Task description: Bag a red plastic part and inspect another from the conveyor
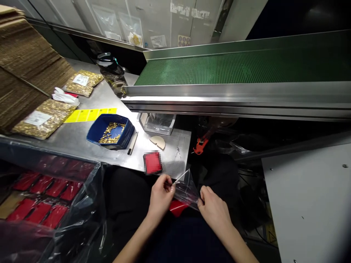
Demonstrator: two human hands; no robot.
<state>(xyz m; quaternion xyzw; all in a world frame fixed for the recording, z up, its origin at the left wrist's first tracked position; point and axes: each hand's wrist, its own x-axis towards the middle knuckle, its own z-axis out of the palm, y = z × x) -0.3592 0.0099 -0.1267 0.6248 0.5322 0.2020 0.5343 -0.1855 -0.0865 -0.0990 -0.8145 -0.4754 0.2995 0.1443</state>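
Stretching a clear plastic bag (188,195) above the lap, a seated worker pinches one edge between the fingertips of the left hand (161,193) while the right hand (214,205), set apart from it, is closed on the opposite side, a two-point hold that seems meant to keep the limp film spread. A red patch (178,207) shows just below; whether it lies inside or behind the film cannot be told. Beside the left knee, red packets (56,215) sit in rows within a plastic liner (90,197), probably ranked so for neat stacking. On the metal worktop (74,133), a red square pouch (153,162) lies at the near edge, likely for easy reach, with a half-round beige piece (158,142) beyond it. A blue bin (127,133) keeps loose gold-coloured pieces (112,133) from scattering. Farther back, labelled bags of gold-coloured pieces (45,118) rest near stacked cardboard (27,54), and a drink bottle (112,75) stands by a ribbed green conveyor belt (192,69), backed by a pale panelled partition (156,18).
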